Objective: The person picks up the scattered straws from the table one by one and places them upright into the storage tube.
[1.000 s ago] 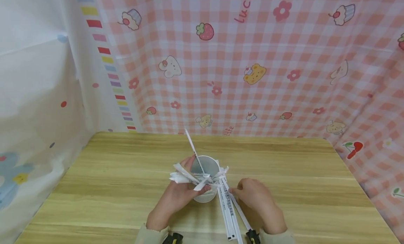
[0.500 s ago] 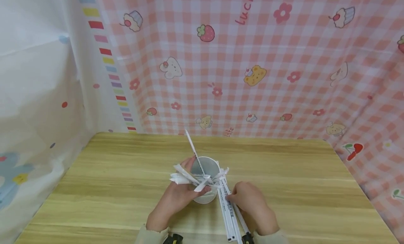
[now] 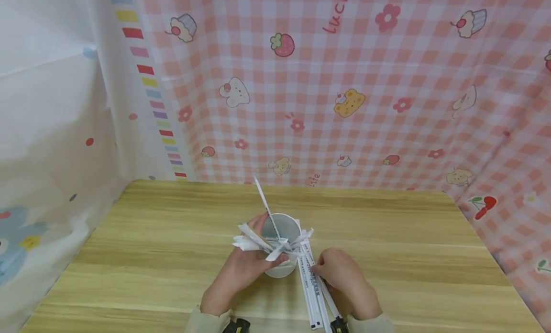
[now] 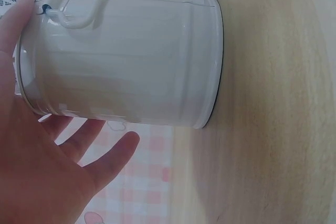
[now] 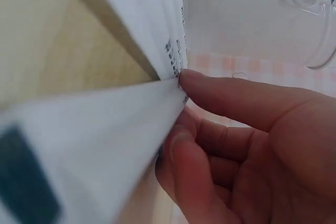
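Observation:
A white canister (image 3: 280, 271) with a wire clasp stands upright on the table, its mouth facing up. My left hand (image 3: 241, 271) holds it near the rim, thumb in front and fingers spread behind, as the left wrist view of the canister (image 4: 121, 61) shows. Several paper-wrapped straws (image 3: 251, 239) poke out over its rim, one long straw (image 3: 263, 199) rising higher. To the right lies a sheaf of printed, paper-wrapped straws (image 3: 311, 294), one end against the canister. My right hand (image 3: 344, 278) pinches a wrapped straw (image 5: 100, 135) there; how many it grips is hidden.
The wooden table (image 3: 181, 218) extends on both sides of the hands. A pink checked cloth (image 3: 258, 117) hangs behind its back edge, and a white cloth (image 3: 56, 113) hangs at the left. Dark wrist devices (image 3: 236, 326) sit by the sleeves.
My right hand has shifted slightly left and down toward the sheaf, and the straw at its fingers has shifted with it. My left hand and the canister have stayed in place.

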`<state>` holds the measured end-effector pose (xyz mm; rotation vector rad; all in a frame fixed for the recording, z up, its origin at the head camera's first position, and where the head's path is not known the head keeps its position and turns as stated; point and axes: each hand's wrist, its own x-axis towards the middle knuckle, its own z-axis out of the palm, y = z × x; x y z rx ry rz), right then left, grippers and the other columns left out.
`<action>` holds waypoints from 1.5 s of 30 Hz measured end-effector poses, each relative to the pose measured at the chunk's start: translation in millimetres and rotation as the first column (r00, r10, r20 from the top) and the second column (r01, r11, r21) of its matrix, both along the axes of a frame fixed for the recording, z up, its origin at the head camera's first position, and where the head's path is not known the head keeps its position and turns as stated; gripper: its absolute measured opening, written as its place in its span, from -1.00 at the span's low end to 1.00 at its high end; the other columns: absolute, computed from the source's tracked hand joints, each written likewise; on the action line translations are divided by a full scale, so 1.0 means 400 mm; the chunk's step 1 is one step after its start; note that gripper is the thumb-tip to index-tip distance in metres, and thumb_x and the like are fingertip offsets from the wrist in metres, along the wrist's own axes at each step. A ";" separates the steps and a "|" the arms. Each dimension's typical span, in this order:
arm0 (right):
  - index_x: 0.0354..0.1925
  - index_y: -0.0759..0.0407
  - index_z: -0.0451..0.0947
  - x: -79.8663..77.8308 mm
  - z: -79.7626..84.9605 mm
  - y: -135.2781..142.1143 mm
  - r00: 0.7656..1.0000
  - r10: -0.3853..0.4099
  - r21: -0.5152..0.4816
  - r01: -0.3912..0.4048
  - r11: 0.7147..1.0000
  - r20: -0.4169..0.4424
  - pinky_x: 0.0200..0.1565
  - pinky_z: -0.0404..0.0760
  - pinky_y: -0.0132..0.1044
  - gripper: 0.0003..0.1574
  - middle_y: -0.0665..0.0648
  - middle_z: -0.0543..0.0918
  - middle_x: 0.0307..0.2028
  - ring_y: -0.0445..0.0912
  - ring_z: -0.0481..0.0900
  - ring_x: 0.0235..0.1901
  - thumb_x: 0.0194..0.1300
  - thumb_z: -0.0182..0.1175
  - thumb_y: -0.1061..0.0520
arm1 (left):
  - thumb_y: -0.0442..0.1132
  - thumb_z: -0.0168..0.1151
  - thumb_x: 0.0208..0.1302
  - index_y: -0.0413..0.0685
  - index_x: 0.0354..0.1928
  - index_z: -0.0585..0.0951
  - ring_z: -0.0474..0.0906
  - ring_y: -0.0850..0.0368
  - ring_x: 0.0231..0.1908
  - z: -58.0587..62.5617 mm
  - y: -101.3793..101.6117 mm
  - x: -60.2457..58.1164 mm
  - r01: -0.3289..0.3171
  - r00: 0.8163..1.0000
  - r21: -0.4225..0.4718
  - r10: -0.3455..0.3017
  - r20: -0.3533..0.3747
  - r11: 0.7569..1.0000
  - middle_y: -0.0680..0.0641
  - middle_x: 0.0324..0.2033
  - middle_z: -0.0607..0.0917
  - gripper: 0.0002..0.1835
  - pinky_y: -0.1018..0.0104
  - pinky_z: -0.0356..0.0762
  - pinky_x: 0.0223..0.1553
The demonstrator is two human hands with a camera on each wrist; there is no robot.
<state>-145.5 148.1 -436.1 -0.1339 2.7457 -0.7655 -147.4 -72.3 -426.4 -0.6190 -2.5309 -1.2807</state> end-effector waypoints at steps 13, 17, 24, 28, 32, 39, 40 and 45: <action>-0.55 0.09 0.50 -0.009 0.042 0.031 0.988 -0.023 0.039 0.029 0.999 -0.155 -0.55 0.33 -0.30 -0.83 -0.03 0.44 -0.64 -0.14 0.34 -0.61 0.06 0.16 0.04 | 0.14 0.36 -0.16 -0.12 0.31 0.11 0.17 -0.01 0.19 0.002 0.002 0.000 -0.006 1.000 -0.016 0.006 -0.017 1.000 -0.12 0.20 0.24 0.02 0.03 0.25 0.10; -0.53 0.07 0.49 -0.010 0.056 0.040 0.976 -0.043 0.032 0.051 0.998 -0.215 -0.54 0.33 -0.30 -0.89 -0.04 0.45 -0.62 -0.15 0.34 -0.60 0.02 0.16 0.06 | 0.12 0.37 -0.16 -0.14 0.31 0.11 0.18 -0.02 0.18 0.003 0.003 -0.001 -0.004 1.000 -0.018 0.003 -0.019 1.000 -0.13 0.19 0.25 0.02 0.03 0.25 0.10; -0.44 0.10 0.54 -0.003 0.092 0.040 0.933 -0.075 0.013 0.085 0.996 -0.352 -0.63 0.28 -0.33 -0.88 -0.06 0.45 -0.65 -0.17 0.30 -0.68 0.06 0.12 0.09 | 0.14 0.36 -0.16 -0.12 0.31 0.11 0.19 -0.01 0.17 0.003 0.004 0.000 -0.006 1.000 -0.022 0.005 -0.026 1.000 -0.12 0.19 0.26 0.02 0.03 0.26 0.09; -0.42 0.08 0.54 0.015 0.128 0.032 0.902 -0.066 0.016 0.081 0.997 -0.428 -0.62 0.29 -0.33 -0.89 -0.11 0.44 -0.67 -0.20 0.30 -0.70 0.09 0.12 0.08 | 0.15 0.35 -0.16 -0.13 0.31 0.12 0.19 -0.01 0.17 0.004 0.004 0.000 -0.007 1.000 -0.023 0.006 -0.021 1.000 -0.13 0.19 0.26 0.02 0.03 0.26 0.09; -0.44 0.04 0.53 0.033 0.160 0.022 0.874 -0.076 -0.011 0.080 0.997 -0.480 -0.64 0.27 -0.33 -0.92 -0.14 0.41 -0.69 -0.21 0.29 -0.72 0.10 0.14 0.07 | 0.15 0.36 -0.17 -0.15 0.30 0.12 0.19 -0.02 0.17 0.004 0.003 -0.001 -0.010 1.000 -0.034 0.009 -0.028 0.999 -0.14 0.19 0.26 0.02 0.03 0.26 0.09; -0.43 0.02 0.53 0.055 0.194 0.013 0.776 -0.093 -0.085 0.051 0.995 -0.624 -0.62 0.31 -0.38 -0.92 -0.18 0.42 -0.67 -0.27 0.30 -0.69 0.15 0.15 0.06 | 0.13 0.36 -0.16 -0.13 0.31 0.11 0.18 -0.01 0.18 0.008 0.002 0.003 0.000 1.000 -0.017 0.000 -0.002 1.000 -0.12 0.19 0.25 0.02 0.02 0.26 0.09; -0.41 0.01 0.53 0.058 0.198 0.012 0.758 -0.095 -0.100 0.039 0.994 -0.645 -0.62 0.33 -0.40 -0.92 -0.19 0.42 -0.67 -0.29 0.31 -0.69 0.17 0.14 0.06 | 0.13 0.36 -0.16 -0.11 0.31 0.11 0.18 -0.01 0.18 0.008 0.002 0.004 0.002 1.000 -0.013 -0.001 0.006 1.000 -0.12 0.20 0.24 0.01 0.02 0.27 0.09; -0.31 0.04 0.50 0.075 0.215 0.010 0.627 -0.110 -0.188 -0.059 0.980 -0.772 -0.60 0.41 -0.50 -0.94 -0.18 0.48 -0.58 -0.33 0.38 -0.63 0.22 0.12 0.10 | 0.14 0.34 -0.14 -0.05 0.33 0.09 0.17 0.00 0.18 0.007 0.001 0.005 0.006 1.000 0.000 -0.006 0.030 1.000 -0.08 0.22 0.22 0.00 0.01 0.26 0.09</action>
